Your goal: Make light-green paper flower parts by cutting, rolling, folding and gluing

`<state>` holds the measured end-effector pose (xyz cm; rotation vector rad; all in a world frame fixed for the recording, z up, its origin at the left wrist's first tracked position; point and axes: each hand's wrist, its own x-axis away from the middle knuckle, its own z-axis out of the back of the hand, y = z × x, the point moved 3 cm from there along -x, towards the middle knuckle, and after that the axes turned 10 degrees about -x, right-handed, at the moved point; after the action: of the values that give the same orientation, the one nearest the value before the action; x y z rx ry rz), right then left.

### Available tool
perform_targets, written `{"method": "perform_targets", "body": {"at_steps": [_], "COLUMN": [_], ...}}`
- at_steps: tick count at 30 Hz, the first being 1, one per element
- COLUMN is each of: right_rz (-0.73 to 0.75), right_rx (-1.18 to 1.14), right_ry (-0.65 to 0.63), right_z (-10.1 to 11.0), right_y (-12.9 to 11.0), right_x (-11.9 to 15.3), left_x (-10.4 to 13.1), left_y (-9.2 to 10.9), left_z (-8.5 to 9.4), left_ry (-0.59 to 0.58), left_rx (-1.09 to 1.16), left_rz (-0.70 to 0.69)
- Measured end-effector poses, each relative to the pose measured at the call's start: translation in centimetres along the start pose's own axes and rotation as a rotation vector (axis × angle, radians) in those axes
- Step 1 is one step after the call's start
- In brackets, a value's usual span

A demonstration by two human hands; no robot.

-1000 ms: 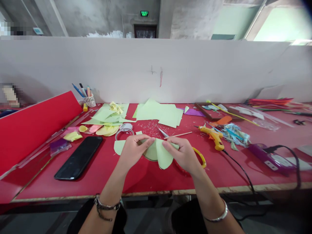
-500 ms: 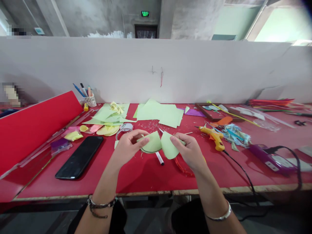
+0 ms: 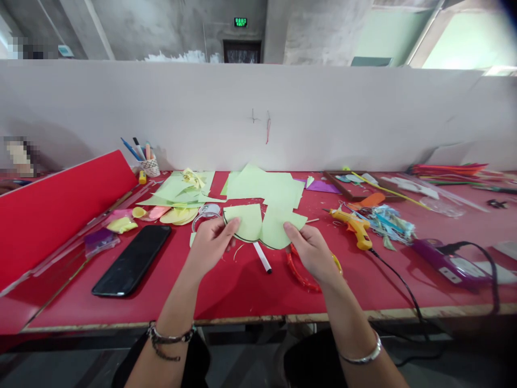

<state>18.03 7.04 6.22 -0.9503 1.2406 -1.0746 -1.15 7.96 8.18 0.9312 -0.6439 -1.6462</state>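
A light green paper cutout (image 3: 246,222) with a dark line along its curved lower edge spans the space between my hands. A slit runs down from its top edge near the middle. My left hand (image 3: 214,242) pinches its left end, thumb on top. At the right end, my right hand (image 3: 309,245) grips it the same way. Below the paper lies a white marker (image 3: 263,258) with a black cap. Red-handled scissors (image 3: 301,275) are partly hidden under my right hand.
Green sheets (image 3: 258,183) lie at the back. On the left are a black phone (image 3: 132,261), a red board (image 3: 60,215) and a pen cup (image 3: 150,167). A yellow glue gun (image 3: 355,226), a purple device (image 3: 452,267) and a brown tray (image 3: 343,188) occupy the right.
The green paper has been spread flatter and wider, its two lobes now level and joined below the slit. More of the red scissors shows.
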Motion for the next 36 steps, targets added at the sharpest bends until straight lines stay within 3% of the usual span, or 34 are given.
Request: {"method": "perform_targets", "body": {"at_steps": [8, 13, 16, 17, 20, 23, 25, 26, 29, 30, 32, 36], "right_rz": [-0.001, -0.041, -0.023, -0.015, -0.006, -0.009, -0.001, 0.003, 0.009, 0.014, 0.054, 0.245], "right_rx": [-0.058, -0.256, -0.262, -0.245, -0.204, -0.141, -0.071, -0.041, 0.02, 0.037, 0.046, -0.048], "right_ry": [-0.018, 0.148, 0.178, 0.157, 0.044, -0.122, -0.231, -0.28, -0.382, -0.397, -0.355, -0.142], "right_z": [0.3, 2.0, 2.5, 2.5, 1.9, 0.9, 0.2, -0.1, -0.9, -1.1, -1.1, -0.4], "right_y": [0.1, 1.0, 1.1, 1.0, 0.8, 0.5, 0.3, 0.2, 0.2, 0.2, 0.2, -0.4], "right_x": [0.0, -0.5, -0.6, -0.6, -0.6, -0.3, -0.1, 0.0, 0.3, 0.3, 0.2, 0.2], "left_x": [-0.2, -0.8, -1.2, -1.3, -1.2, -0.9, -0.8, -0.7, -0.4, -0.2, -0.2, -0.5], "left_y": [-0.6, -2.6, -3.9, -4.3, -4.9, -4.0, -2.7, -2.0, -0.2, 0.2, 0.5, -0.5], "left_z": [0.0, 2.4, 3.7, 3.9, 3.8, 2.9, 1.9, 1.2, -1.2, -1.8, -2.5, -2.4], "left_ry": [0.025, 0.294, 0.339, 0.311, 0.222, 0.227, 0.234, 0.168, -0.198, -0.257, -0.301, -0.259], "left_rx": [0.121, 0.213, 0.026, -0.167, -0.648, -0.906, -0.82, -0.67, -0.196, -0.137, -0.112, 0.026], "left_rz": [0.032, 0.125, 0.174, 0.21, 0.295, 0.259, 0.12, 0.014, -0.132, -0.15, -0.161, -0.051]}}
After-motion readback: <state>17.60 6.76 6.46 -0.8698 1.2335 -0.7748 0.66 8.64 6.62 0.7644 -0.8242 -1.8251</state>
